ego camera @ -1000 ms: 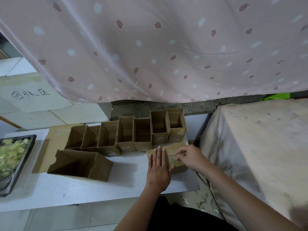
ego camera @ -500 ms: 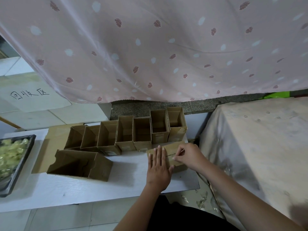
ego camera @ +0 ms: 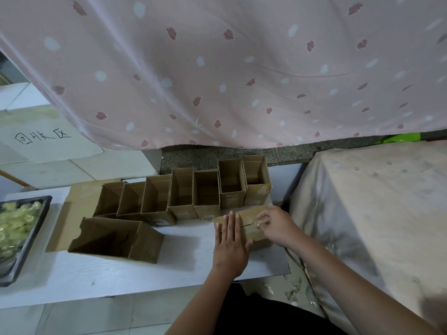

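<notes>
Hands work a small closed brown cardboard box (ego camera: 250,234) at the right edge of the white table (ego camera: 183,238), just in front of a row of open-topped cardboard boxes (ego camera: 181,189). The left hand (ego camera: 231,240) lies flat on its top, fingers straight, while the right hand (ego camera: 278,226) pinches a strip of clear tape (ego camera: 258,223) at the seam. Light and stiff-walled, the box likely dents easily; it is best steadied from above, with the tape taken by its lifted end.

The left hand (ego camera: 231,245) lies flat on a closed cardboard box (ego camera: 250,213). The right hand (ego camera: 278,226) pinches clear tape (ego camera: 257,223) at its seam. Open boxes (ego camera: 181,189) stand just beyond.
</notes>
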Available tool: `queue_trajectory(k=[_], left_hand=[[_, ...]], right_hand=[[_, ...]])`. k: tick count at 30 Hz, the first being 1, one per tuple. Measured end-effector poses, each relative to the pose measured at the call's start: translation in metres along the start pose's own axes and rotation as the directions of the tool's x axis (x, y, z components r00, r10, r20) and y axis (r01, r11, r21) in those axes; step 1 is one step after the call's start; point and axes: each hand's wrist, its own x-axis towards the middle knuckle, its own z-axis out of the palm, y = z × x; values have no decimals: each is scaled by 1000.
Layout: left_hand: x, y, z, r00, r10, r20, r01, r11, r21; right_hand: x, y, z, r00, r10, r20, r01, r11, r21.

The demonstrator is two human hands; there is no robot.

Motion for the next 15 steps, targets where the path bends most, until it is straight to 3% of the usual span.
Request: queue_trajectory(k=[7, 13, 15], left_hand=[[-1, -1, 1, 1000, 6, 18, -7, 1000, 5], [0, 0, 1, 1000, 2, 19, -3, 1000, 15], [-1, -1, 1, 1000, 5, 16, -5, 1000, 10]], right_hand=[[-7, 1, 0, 996, -46, -81, 37, 994, -105], [-6, -3, 7, 981, -195, -16, 192, 976, -99], [-4, -3, 10, 984, -176, 1, 174, 970, -170]])
